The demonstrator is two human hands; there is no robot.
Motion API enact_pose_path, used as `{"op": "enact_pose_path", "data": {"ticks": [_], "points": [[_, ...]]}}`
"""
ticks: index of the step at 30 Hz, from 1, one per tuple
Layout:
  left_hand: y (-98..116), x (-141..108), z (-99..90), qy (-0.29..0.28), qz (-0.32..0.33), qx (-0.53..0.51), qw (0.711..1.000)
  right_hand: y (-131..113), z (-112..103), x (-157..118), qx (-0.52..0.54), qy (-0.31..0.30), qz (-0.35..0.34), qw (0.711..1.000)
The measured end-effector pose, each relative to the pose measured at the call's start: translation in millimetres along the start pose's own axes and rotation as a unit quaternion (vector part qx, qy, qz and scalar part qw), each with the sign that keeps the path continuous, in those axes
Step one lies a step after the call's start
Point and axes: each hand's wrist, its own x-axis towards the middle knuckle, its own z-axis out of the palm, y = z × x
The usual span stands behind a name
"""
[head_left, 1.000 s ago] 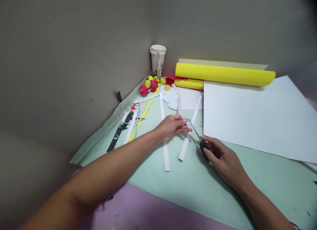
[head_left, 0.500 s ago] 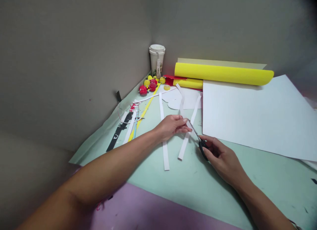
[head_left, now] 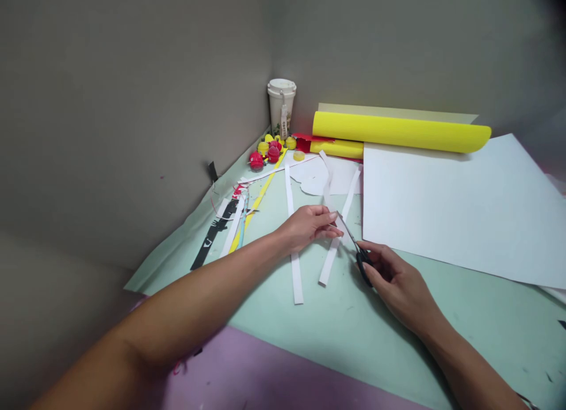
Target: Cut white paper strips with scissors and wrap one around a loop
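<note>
**Scissors (head_left: 361,258) at a white paper strip (head_left: 328,185)**

Nearest, the left forearm (head_left: 194,307) slants in from the lower left, across a purple surface (head_left: 247,369) onto a green table cover (head_left: 305,324); the right forearm (head_left: 460,342) comes from the lower right. The right hand (head_left: 391,277) curls around the scissors' dark handles, blades pointing up and leftward; their gap is too small to tell. Slightly farther, the left hand (head_left: 309,226) pinches the paper strip between thumb and fingers beside the blade tips, its far end rising away.

The green cover's near edge runs diagonally before both hands, leaving green surface between. Two loose strips (head_left: 296,280) lie beneath the left hand's area. The left edge of a large white sheet (head_left: 460,210) stands just beyond the right hand. Farthest, a yellow roll (head_left: 398,131) and a lidded cup (head_left: 280,109) sit by the walls (head_left: 132,103)
</note>
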Motion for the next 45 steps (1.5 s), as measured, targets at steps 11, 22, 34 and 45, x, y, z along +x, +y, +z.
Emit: {"op": "enact_pose_path", "data": {"ticks": [11, 22, 34, 45], "points": [[1.7, -3.6, 4.7, -0.001, -0.01, -0.008, 1.0, -0.8, 0.6, 0.3, 0.016, -0.001, -0.004, 1.0], [1.8, -5.2, 7.1, 0.002, 0.006, -0.01, 1.0, 0.7, 1.1, -0.2, 0.009, 0.001, 0.014, 1.0], [0.8, -3.8, 6.5, 0.004, 0.003, -0.004, 1.0, 2.6, 0.8, -0.6, 0.023, -0.001, 0.012, 1.0], [-1.8, -3.5, 5.5, 0.0, 0.009, 0.007, 1.0, -0.5, 1.1, -1.3, 0.018, 0.0, 0.002, 1.0]]}}
